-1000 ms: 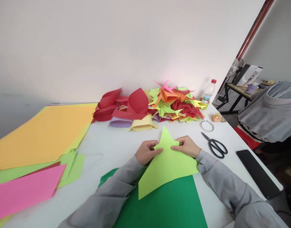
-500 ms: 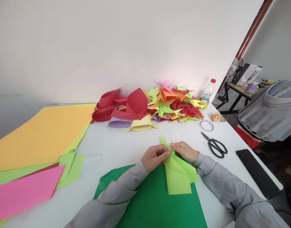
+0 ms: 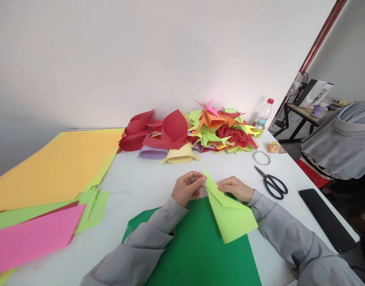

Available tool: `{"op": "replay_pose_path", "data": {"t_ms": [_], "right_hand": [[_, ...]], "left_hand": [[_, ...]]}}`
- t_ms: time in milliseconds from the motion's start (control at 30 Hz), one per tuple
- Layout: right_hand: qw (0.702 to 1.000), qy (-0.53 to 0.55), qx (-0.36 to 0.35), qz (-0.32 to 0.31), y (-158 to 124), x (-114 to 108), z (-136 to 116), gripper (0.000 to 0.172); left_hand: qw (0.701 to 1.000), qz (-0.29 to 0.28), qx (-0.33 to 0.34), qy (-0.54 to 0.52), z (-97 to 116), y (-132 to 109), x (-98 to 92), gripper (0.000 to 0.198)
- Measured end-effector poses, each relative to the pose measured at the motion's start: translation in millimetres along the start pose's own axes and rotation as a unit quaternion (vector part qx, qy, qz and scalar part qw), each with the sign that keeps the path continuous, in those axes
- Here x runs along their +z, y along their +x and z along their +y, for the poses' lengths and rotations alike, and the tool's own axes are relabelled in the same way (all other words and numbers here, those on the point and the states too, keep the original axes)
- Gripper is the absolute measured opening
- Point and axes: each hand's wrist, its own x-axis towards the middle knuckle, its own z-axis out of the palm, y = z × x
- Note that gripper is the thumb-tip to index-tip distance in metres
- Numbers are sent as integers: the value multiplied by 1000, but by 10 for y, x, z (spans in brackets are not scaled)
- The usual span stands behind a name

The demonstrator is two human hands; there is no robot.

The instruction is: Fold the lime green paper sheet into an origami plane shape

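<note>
A folded lime-green sheet of paper point(image 3: 230, 218) is held up, tilted, over a dark green sheet point(image 3: 197, 246). A narrow flap is folded over along its upper part. My right hand point(image 3: 237, 188) is closed on the sheet's right side, thumb in front and the other fingers partly hidden behind it. My left hand point(image 3: 187, 188) is closed in a pinch at the sheet's upper left edge, with thumb and forefinger close together there. Only a small part of the paper reaches its fingertips.
Folded paper shapes point(image 3: 221, 127) are heaped against the wall, beside rolled red paper point(image 3: 175, 127). Orange sheets point(image 3: 72, 167) and a pink sheet point(image 3: 36, 238) lie left. Scissors point(image 3: 273, 183), a wire ring point(image 3: 261, 158), a bottle point(image 3: 263, 115) and a black phone-like slab point(image 3: 327, 218) are right.
The lime-green paper has turned, its lower end swinging right and its flap now lying flatter. My left hand has shifted a little left and up; my right hand has moved slightly right.
</note>
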Motion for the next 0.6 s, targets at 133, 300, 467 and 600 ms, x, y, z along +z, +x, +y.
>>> {"op": "replay_pose_path", "data": {"t_ms": [133, 300, 467, 600], "right_hand": [[998, -11, 3, -56, -38, 27, -12, 50], [995, -40, 1, -93, -56, 46, -24, 55], [993, -57, -9, -101, -52, 31, -33, 56], [992, -68, -7, -109, -48, 23, -28, 56]], "left_hand": [[998, -9, -25, -51, -15, 10, 33, 41], [995, -6, -40, -93, -8, 8, 22, 38], [992, 3, -48, -117, -1, 22, 2, 37], [990, 5, -55, -128, 20, 26, -16, 33]]}}
